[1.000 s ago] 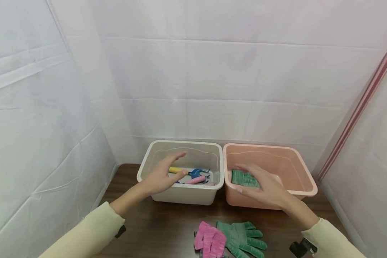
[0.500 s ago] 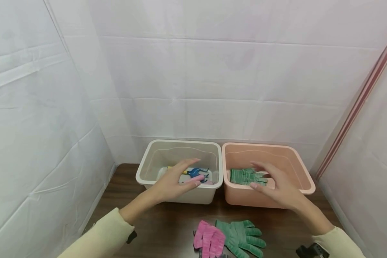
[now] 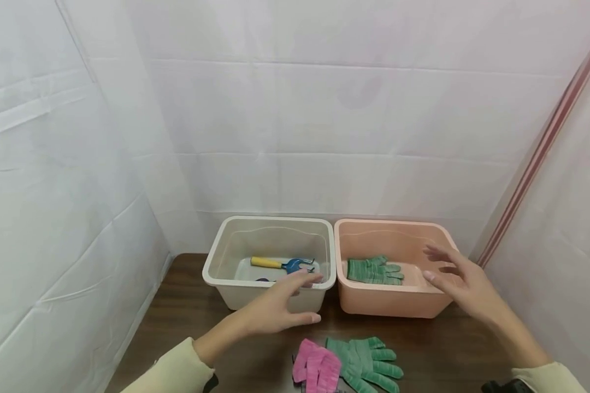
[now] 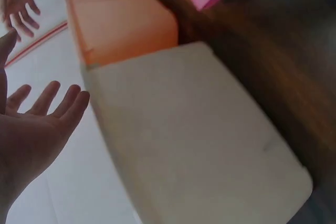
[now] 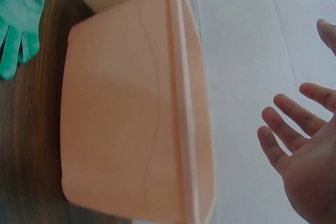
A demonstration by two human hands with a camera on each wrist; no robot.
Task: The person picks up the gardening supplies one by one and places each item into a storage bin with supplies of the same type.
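Observation:
My left hand (image 3: 275, 308) is held in front of the pale grey tub (image 3: 270, 283), fingers loosely extended and holding nothing. In that tub lies a yellow-handled blue hand fork (image 3: 267, 263); my fingers hide part of the tub's contents. At the right end of the peach tub (image 3: 388, 303), my right hand (image 3: 464, 281) hovers with relaxed, spread fingers, also with nothing in it. A green glove (image 3: 373, 271) lies in the peach tub. On the table in front, a pink glove (image 3: 317, 367) overlaps the edge of another green glove (image 3: 366, 363).
Both tubs stand side by side on a dark brown wooden table (image 3: 177, 305), against a white sheet backdrop (image 3: 285, 109). More white sheeting hangs at the left and right sides. Something dark and grey pokes out from under the pink glove.
Both hands have moved rightward. My left hand has come down toward the front of the grey tub, and my right hand has drawn away from the green glove in the peach tub, uncovering it.

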